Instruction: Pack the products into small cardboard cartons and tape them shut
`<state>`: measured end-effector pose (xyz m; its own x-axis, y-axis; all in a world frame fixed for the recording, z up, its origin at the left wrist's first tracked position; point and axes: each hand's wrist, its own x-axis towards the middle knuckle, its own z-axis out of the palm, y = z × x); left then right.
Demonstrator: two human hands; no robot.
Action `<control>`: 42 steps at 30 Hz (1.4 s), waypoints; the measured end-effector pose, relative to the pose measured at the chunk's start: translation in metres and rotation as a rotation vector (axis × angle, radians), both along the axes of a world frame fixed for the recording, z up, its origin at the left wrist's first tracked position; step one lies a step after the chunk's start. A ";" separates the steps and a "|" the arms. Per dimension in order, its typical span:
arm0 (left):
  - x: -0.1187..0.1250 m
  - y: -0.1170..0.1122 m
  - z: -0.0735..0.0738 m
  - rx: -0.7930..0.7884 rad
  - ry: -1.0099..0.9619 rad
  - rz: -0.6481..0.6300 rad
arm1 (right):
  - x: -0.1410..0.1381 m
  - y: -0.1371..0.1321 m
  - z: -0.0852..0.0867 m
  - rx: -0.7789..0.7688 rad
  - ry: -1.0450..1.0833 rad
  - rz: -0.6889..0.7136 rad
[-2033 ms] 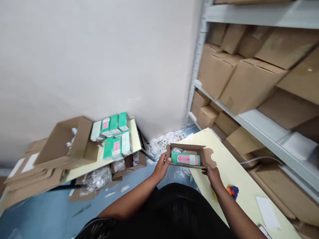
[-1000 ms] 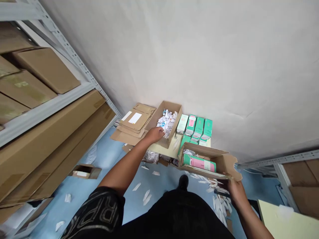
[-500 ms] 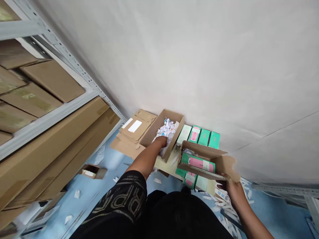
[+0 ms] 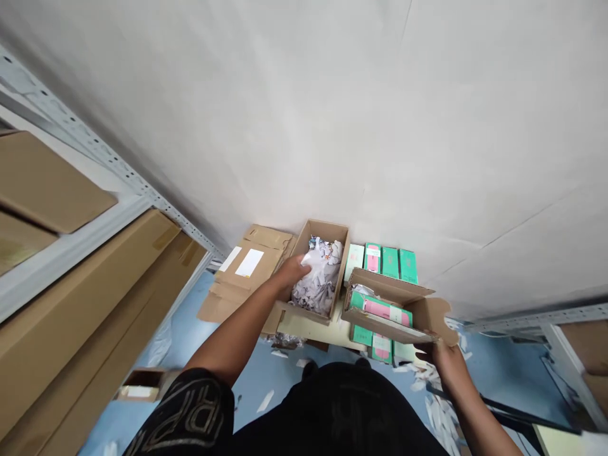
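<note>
An open cardboard box [image 4: 304, 237] full of crumpled white scrap paper [image 4: 318, 288] stands by the wall. Over its left side is my left hand [image 4: 292, 273], closed on a piece of that paper; its fingertips are partly hidden. To the right, my right hand [image 4: 444, 356] grips the end of a smaller open carton [image 4: 387, 324], fingers beneath and thumb near the flap. Inside this carton lie a green-and-pink product box [image 4: 382, 310] and a bit of white paper at the left end.
Flattened cardboard [image 4: 259, 250] lies left of the paper box. Several green and white product boxes [image 4: 390, 261] stand behind and in front of the carton on a pale table [image 4: 304, 326]. Metal shelving [image 4: 142, 196] with long cartons rises at left. Paper scraps litter the blue floor.
My left hand has come up and left from deeper in the paper to the box's left side. The right hand keeps holding the carton. The view has shifted.
</note>
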<state>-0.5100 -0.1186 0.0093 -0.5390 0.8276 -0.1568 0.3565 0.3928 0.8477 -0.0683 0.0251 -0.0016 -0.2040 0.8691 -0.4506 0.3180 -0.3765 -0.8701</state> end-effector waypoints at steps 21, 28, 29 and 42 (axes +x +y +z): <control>0.138 -0.025 0.063 0.528 0.337 -0.319 | 0.013 -0.114 0.029 0.122 -0.036 -0.322; 0.214 0.025 0.026 0.270 -0.244 -0.293 | 0.084 -0.147 0.024 0.153 -0.058 -0.548; 0.226 0.032 0.024 0.212 -0.303 -0.352 | 0.097 -0.150 0.020 0.152 -0.047 -0.576; 0.475 0.094 -0.003 -0.082 -0.099 -0.708 | 0.339 -0.143 -0.019 0.102 -0.240 -0.595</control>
